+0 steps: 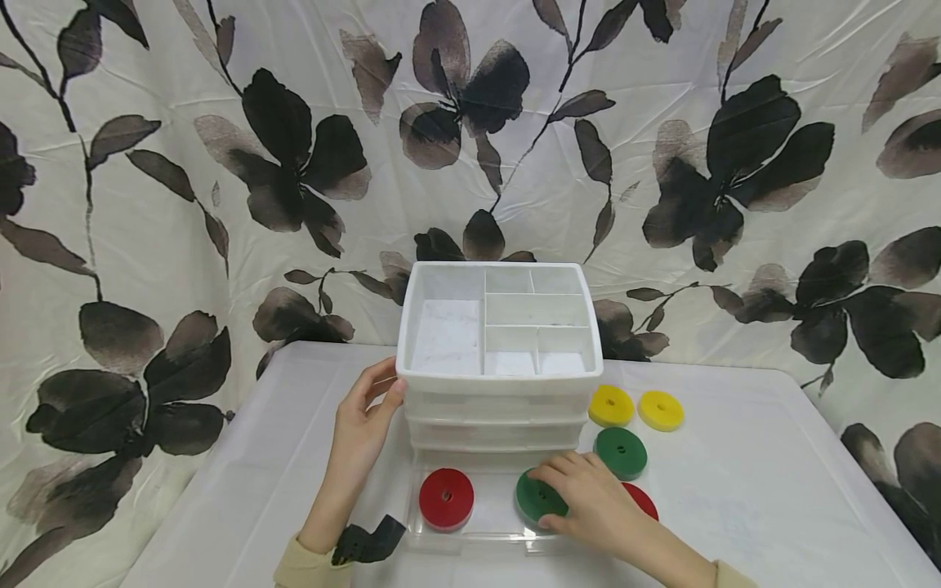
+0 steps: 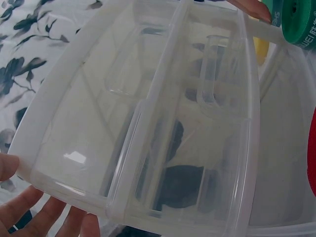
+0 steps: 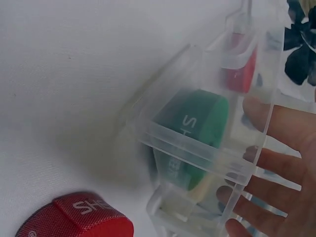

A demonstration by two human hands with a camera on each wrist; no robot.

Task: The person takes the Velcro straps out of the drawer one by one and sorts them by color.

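A white drawer unit (image 1: 504, 384) with a divided top tray stands at the table's back edge, its clear bottom drawer (image 1: 491, 541) pulled out. My left hand (image 1: 367, 408) touches the unit's left side, thumb at the front corner, fingers fairly straight. In the drawer a red tape roll (image 1: 446, 499) lies on the left and a green tape roll (image 1: 535, 500) on the right. Over that green roll reaches my right hand (image 1: 588, 498). In the right wrist view, its spread fingers (image 3: 276, 163) appear just off the roll, partly seen through the drawer's clear wall.
Right of the unit lie two yellow rolls (image 1: 611, 406) (image 1: 661, 411), another green roll (image 1: 621, 453) and a red roll (image 1: 642, 500) partly behind my right hand. A black strap piece (image 1: 369, 541) shows at my left wrist. Floral cloth (image 1: 470, 188) hangs behind the white table.
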